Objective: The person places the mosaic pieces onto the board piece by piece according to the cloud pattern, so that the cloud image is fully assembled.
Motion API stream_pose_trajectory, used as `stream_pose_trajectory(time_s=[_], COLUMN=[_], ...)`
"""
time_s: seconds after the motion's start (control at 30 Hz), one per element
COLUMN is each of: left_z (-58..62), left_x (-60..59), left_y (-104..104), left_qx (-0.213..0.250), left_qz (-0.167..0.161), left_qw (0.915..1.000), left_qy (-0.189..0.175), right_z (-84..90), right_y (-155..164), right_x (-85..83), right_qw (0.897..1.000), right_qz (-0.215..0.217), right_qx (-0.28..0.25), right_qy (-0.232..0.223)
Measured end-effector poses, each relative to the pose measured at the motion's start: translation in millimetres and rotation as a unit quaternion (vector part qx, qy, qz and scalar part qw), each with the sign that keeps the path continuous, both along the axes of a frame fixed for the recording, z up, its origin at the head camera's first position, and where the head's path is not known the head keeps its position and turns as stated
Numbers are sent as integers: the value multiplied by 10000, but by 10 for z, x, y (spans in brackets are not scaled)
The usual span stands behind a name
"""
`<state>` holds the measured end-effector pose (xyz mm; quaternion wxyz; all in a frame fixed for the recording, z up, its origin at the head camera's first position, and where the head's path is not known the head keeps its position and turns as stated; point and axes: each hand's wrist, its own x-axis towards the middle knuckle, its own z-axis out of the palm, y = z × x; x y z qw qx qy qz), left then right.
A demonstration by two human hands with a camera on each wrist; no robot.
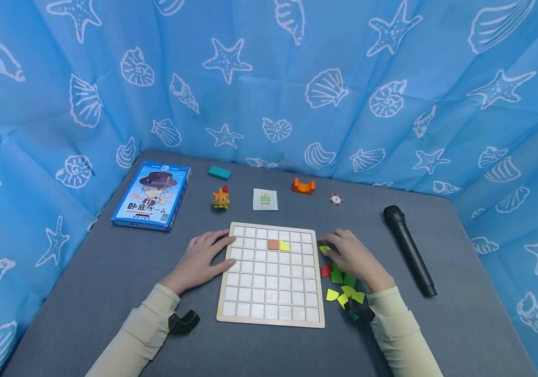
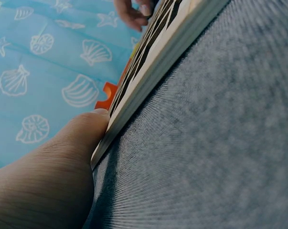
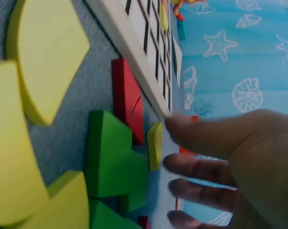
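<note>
A wooden grid board (image 1: 271,283) with white squares lies flat in the head view's middle. An orange-red square tile (image 1: 273,244) and a yellow tile (image 1: 284,246) sit side by side in its upper rows. My left hand (image 1: 203,261) rests at the board's left edge, fingertips and thumb on the rim. Beyond the right edge, my right hand (image 1: 350,253) hovers with spread fingers over a yellow piece (image 3: 154,145); in the right wrist view a gap shows between them. Close by lie red pieces (image 3: 127,98), green pieces (image 3: 110,155) and several yellow pieces (image 3: 48,57).
A blue game box (image 1: 152,196) lies back left. Along the back are a teal block (image 1: 220,173), an orange toy figure (image 1: 221,198), a pattern card (image 1: 265,199), an orange curved block (image 1: 303,186) and a poker chip (image 1: 336,199). A black microphone (image 1: 409,251) lies right.
</note>
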<state>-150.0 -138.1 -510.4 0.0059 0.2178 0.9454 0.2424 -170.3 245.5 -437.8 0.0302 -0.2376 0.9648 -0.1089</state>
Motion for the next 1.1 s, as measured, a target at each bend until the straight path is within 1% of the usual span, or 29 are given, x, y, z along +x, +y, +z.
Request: stream_pose_trajectory(time_s=[0.13, 0.33, 0.5, 0.67, 0.8, 0.97, 1.1], left_z=[19, 32, 38, 38, 34, 26, 10], left_x=[1, -1, 5, 14, 16, 7, -3], left_y=[9, 15, 15, 12, 8, 0, -3], left_qx=[44, 33, 44, 35, 24, 37, 16], left_qz=[12, 4, 0, 14, 4, -21, -9], left_qw=[10000, 10000, 10000, 10000, 10000, 10000, 10000], left_qy=[-7, -31, -50, -76, -68, -6, 18], right_z=[10, -9, -23, 13, 85, 172, 180], right_y=[-21, 6, 22, -13, -105, -322, -531], right_x=[24, 29, 21, 33, 46, 61, 49], right_qw=[9994, 9987, 9988, 9991, 9996, 9987, 9951], right_qz=[-278, -458, -419, -365, -211, 315, 690], right_qx=[62, -11, -40, -62, -146, -388, -696], right_qy=[-175, -228, -258, -193, -96, 102, 119])
